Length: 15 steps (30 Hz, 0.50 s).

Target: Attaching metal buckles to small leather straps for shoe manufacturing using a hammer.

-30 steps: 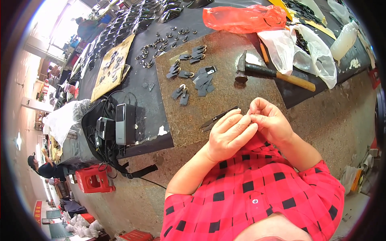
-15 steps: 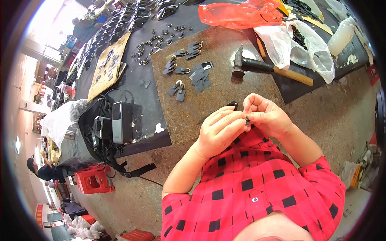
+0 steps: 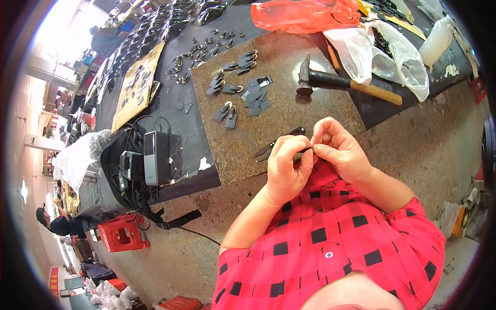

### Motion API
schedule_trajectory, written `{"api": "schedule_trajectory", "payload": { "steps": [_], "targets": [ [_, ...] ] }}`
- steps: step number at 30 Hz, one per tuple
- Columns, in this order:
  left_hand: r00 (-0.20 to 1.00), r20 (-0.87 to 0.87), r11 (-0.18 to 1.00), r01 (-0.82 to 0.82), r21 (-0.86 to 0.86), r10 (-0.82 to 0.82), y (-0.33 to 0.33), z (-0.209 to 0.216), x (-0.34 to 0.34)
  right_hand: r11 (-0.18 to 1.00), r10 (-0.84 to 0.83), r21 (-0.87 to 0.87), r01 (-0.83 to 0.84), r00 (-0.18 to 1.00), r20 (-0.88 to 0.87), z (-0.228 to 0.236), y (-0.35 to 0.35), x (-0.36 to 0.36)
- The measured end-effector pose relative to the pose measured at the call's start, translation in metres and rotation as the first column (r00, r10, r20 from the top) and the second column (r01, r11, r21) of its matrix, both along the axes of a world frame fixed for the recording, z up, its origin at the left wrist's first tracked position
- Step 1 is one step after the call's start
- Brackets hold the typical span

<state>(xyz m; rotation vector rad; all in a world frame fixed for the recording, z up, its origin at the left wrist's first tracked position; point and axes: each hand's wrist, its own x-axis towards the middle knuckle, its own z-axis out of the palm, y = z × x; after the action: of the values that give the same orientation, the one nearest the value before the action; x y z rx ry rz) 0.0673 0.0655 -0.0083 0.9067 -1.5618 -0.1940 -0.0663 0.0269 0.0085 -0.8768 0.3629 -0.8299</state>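
Close to my shirt front, over the table's near edge, my two hands meet at the fingertips. My left hand (image 3: 287, 169) is closed, its thumb and fingers pinching a small black piece (image 3: 305, 151) that is mostly hidden. The thumb and forefinger of my right hand (image 3: 345, 156) come together at the end of that piece; what they grip is too small to make out. Just beyond my left hand lie black thread snips (image 3: 279, 143) on a brown stone slab (image 3: 320, 116). Small black tabs with metal rings (image 3: 227, 114) and a pile of plain black tabs (image 3: 255, 97) lie farther off.
A hammer (image 3: 341, 82) lies across the slab's right side. Behind it are white plastic bags (image 3: 351, 54), a red bag (image 3: 305, 16) and a bottle (image 3: 436, 41). Leftward are metal fittings (image 3: 199, 51), a board with small parts (image 3: 137, 85), and a black bag with a grey device (image 3: 156, 157).
My left hand has turned, its fingers now curled up around the black piece with the thumb showing. More of the snips shows beyond it. My right hand stays almost in place, still pinching.
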Motion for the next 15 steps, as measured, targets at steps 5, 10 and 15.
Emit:
{"api": "schedule_trajectory", "payload": {
  "steps": [5,10,15],
  "targets": [
    [0.996,-0.053,0.997,0.068,0.039,-0.066,0.002,-0.006,-0.001,0.996,-0.004,-0.091,-0.005,0.996,-0.088,-0.001,0.002,-0.006],
    [0.990,0.064,0.991,0.131,-0.034,-0.129,-0.001,-0.003,-0.002,0.983,0.026,-0.175,-0.056,0.985,-0.171,0.004,0.003,-0.013],
    [0.988,-0.050,0.989,0.142,-0.029,-0.143,-0.005,-0.009,-0.012,0.960,-0.026,-0.279,-0.028,0.982,-0.189,-0.002,0.003,-0.024]
  ]
}}
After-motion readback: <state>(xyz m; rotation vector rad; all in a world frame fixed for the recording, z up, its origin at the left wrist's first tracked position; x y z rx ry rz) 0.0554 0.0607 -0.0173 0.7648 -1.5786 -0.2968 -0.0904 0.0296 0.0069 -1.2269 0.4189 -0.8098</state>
